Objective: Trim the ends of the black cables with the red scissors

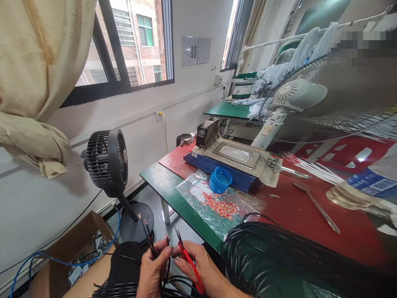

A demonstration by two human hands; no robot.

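Observation:
Low in the view, my left hand (151, 267) is closed round black cables (150, 239) whose stripped ends show short coloured wires and bare tips. One cable end stands up between its thumb and fingers. Close beside it, my right hand (203, 258) grips red-handled tweezers (194, 267), their thin dark tips pointing up and slightly apart, near that cable end but not visibly touching it. More black cables (116, 291) lie across my lap. A large bundle of black cable (263, 252) rests on the table to the right.
A plastic sheet (186, 186) bears red and yellow scraps (221, 205) and a blue ring-shaped container (220, 180). Behind stands a blue-sided solder pot (235, 154). A spoon (318, 205) lies at right. A black fan (108, 161) and a cardboard box (89, 221) stand left.

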